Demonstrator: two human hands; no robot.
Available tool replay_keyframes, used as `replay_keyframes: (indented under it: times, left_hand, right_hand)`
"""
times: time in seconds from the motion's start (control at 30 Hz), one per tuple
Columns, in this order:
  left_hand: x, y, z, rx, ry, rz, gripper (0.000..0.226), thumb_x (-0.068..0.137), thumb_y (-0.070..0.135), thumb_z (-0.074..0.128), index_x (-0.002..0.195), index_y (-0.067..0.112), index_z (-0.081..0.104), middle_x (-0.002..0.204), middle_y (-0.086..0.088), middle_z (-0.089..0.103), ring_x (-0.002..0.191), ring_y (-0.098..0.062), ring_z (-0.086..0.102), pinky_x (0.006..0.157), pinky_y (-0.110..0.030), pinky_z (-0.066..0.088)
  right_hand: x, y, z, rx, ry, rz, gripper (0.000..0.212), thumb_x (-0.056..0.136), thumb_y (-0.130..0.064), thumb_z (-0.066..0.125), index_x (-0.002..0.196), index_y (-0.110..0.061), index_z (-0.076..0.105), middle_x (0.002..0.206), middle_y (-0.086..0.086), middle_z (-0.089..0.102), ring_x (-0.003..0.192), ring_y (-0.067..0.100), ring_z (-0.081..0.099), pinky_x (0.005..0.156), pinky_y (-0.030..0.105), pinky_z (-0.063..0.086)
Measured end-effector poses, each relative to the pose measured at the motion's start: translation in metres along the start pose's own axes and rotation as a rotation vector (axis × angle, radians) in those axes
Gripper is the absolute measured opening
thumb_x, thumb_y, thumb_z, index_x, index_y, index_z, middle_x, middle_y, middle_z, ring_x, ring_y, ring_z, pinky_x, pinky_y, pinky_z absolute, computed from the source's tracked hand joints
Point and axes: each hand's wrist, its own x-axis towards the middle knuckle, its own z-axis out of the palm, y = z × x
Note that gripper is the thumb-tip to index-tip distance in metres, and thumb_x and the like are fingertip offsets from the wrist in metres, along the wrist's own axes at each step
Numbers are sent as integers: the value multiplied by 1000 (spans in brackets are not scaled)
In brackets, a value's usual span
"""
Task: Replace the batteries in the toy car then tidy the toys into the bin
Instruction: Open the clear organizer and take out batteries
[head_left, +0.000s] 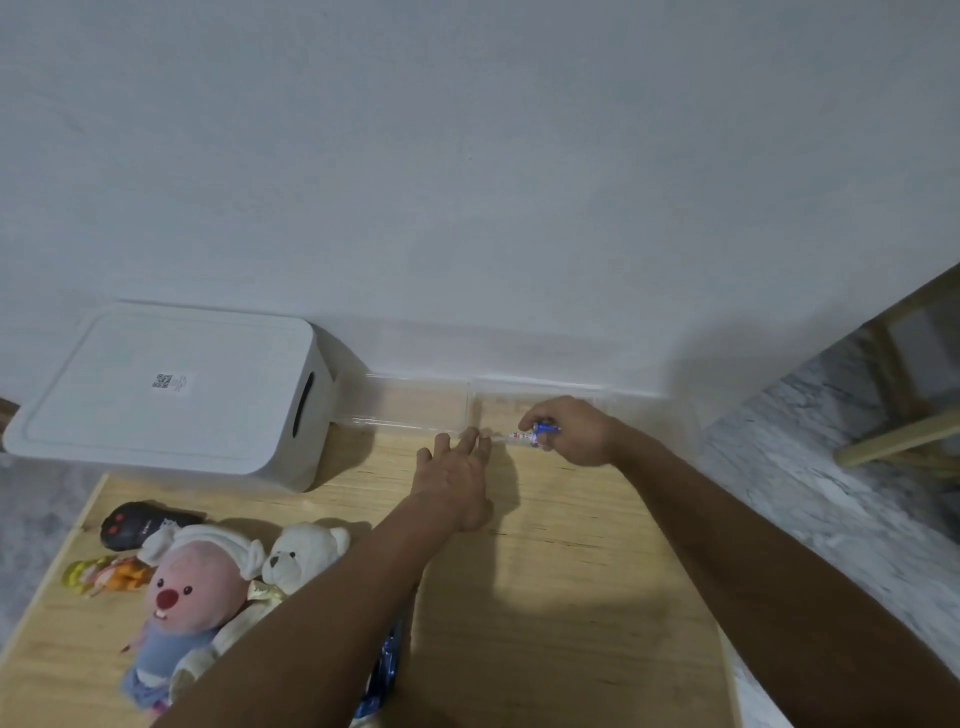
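Right hand (569, 431) pinches batteries (543, 430) beside the left hand's (457, 480) fingertips.

A white rectangular plastic bin (171, 395) with a closed flat lid and a dark slot handle on its end sits at the far left of the wooden counter (571, 571), against the wall. Near the counter's left edge, in front of the bin, lies a black toy car (140, 524) with red marks. Just in front of the car lie a pink-faced plush doll (182, 592), a white plush bear (304, 556) and a small yellow-and-orange figure (104, 574). Small blue batteries (543, 429) are held to the right of the bin.
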Motion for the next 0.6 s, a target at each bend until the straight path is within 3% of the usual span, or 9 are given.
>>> replay_keyframes:
  times: [0.1, 0.2, 0.27, 0.37, 0.6]
  left_hand:
    - [2, -3, -2, 10, 0, 10, 82, 88, 32, 57, 154, 18, 8, 159, 4, 11, 132, -30, 27, 106, -42, 31]
    - [3, -4, -5, -5, 1, 20, 83, 86, 33, 61, 152, 17, 13, 157, 3, 17, 131, -30, 28, 104, -42, 31]
    - [3, -4, -8, -15, 2, 30, 84, 85, 34, 64, 151, 16, 16, 154, 3, 21, 129, -30, 29, 103, -42, 31]
    - [3, -6, -9, -52, 15, 36, 79, 84, 32, 64, 148, 17, 20, 152, 4, 25, 127, -30, 31, 101, -41, 31]
    - [2, -8, -8, -85, 6, 44, 88, 85, 31, 61, 153, 17, 7, 158, 5, 17, 127, -30, 30, 102, -41, 29]
  right_hand:
    - [-12, 1, 30, -5, 5, 69, 31, 92, -8, 60, 123, -14, 63, 129, 8, 59, 115, 24, 57, 93, 27, 44]
    - [-18, 8, 61, -50, 140, 172, 35, 90, -15, 66, 124, -18, 61, 126, 7, 62, 113, 26, 59, 92, 29, 46]
    - [-20, 11, 77, -77, 221, 181, 36, 88, -14, 67, 123, -18, 59, 121, 7, 64, 109, 26, 58, 86, 27, 44]
    - [-22, 14, 92, -164, 284, 168, 39, 90, -19, 63, 127, -17, 54, 123, 4, 60, 112, 26, 55, 89, 31, 43]
    - [-25, 11, 102, -256, 406, 206, 30, 94, -26, 53, 120, -13, 59, 115, 9, 62, 108, 29, 55, 84, 34, 42]
